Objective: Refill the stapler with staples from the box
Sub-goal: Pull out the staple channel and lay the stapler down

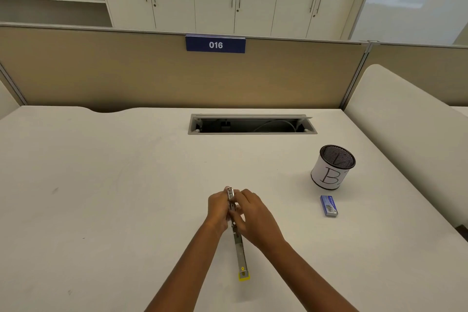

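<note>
Stapler in hand at desk 016: I see it held between both hands over the middle of the white desk, its long metal body running from the fingers back toward me and ending in a yellow tip near the forearms. My left hand wraps the far end from the left, fingers closed on the metal; my right hand closes on the same end from the right, thumb and fingertips pinched against it, so both grips are narrow and tight on the stapler. Whether the tool touches the desk or hangs just above it, I cannot tell. To the right, well apart from the hands, the small blue staple box lies flat on the desk, closed as far as I can see. Just beyond it stands a black mesh cup wrapped in white paper marked with a "B". An open cable tray sits at the desk's far edge, below a tan partition carrying the blue sign.
</note>
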